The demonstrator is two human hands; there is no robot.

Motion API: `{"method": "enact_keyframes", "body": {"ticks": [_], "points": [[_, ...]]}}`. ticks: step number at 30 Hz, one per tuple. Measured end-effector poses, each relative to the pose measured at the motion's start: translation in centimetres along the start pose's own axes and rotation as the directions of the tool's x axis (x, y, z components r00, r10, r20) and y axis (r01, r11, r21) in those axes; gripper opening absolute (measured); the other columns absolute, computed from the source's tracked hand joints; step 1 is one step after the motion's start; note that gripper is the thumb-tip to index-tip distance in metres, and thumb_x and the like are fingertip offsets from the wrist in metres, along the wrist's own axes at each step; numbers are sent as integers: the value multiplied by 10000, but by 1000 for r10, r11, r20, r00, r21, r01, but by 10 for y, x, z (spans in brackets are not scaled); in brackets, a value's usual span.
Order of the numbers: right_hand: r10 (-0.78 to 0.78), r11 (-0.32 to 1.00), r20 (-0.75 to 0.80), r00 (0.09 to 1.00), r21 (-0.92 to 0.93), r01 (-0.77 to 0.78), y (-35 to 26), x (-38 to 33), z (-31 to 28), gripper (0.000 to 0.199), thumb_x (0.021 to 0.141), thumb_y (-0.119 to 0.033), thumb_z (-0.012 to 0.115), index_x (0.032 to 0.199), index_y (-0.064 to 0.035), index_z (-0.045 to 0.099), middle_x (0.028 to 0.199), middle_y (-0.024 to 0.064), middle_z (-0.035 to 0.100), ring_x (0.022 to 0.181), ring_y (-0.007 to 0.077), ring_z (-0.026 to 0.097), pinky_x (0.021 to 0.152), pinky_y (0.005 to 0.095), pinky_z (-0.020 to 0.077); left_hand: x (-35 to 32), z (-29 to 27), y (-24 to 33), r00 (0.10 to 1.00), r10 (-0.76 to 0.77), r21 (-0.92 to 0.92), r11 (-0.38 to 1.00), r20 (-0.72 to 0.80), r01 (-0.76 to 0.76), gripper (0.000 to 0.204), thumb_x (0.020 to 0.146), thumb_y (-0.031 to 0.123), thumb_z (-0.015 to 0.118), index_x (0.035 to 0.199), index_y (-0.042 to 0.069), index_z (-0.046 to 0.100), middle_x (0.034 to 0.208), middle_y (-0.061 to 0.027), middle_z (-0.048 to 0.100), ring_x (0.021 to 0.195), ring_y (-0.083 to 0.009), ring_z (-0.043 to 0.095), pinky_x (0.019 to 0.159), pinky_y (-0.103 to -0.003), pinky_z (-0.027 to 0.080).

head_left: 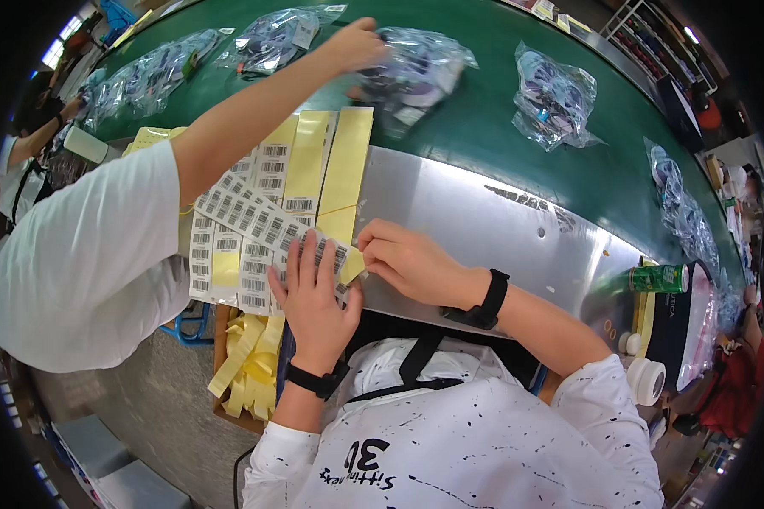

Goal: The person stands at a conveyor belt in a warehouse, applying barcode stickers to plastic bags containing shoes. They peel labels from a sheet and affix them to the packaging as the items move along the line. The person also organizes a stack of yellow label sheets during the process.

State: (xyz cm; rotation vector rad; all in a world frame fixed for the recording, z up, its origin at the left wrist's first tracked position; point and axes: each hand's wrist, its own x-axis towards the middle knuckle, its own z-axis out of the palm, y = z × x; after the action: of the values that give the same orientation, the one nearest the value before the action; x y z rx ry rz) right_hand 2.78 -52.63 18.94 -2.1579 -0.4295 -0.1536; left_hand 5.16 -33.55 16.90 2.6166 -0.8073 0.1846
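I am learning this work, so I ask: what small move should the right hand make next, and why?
Probably, the right hand should try a gentle peel at the right end of the barcode label strip. The left hand lies flat across that strip, and the right fingers are gathered beside yellow backing there; whether they hold anything is hard to tell.

Label sheets on a metal ledge

1. We see smooth white paper in the barcode label sheets.
2. Before us, the clear plastic bags look glossy and crinkled.
3. We find shiny, smooth metal along the table.
4. We take the black-speckled shirt for matt cloth.
5. We see a glossy drink can.
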Motion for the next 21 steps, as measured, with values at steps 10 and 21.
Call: {"method": "enact_keyframes", "body": {"ticks": [10, 21], "points": [[179, 972, -285, 942, 197, -126, 8, 15, -31, 87, 822, -36, 625, 889, 4, 588, 960, 61, 584, 840, 190, 588, 724, 282, 470, -3, 2, 1, 999, -3, 27, 1000, 38, 2, 601, 770, 281, 620, 1317, 71, 491, 1456, -137, 385, 1368, -333, 305, 1100, -591, 97], [765, 432, -277, 581, 890, -145, 144, 33, -152, 101, 852, -115, 660, 899, -26, 649, 869, 52, 640, 837, 136, 610, 750, 280, 497, 6, 19, 9, 1000, 14, 128, 992, 27, -18, 580, 792, 324, 564, 1297, 45, 503, 1440, -164, 401, 1347, -387, 307, 1102, -597, 91]]}}
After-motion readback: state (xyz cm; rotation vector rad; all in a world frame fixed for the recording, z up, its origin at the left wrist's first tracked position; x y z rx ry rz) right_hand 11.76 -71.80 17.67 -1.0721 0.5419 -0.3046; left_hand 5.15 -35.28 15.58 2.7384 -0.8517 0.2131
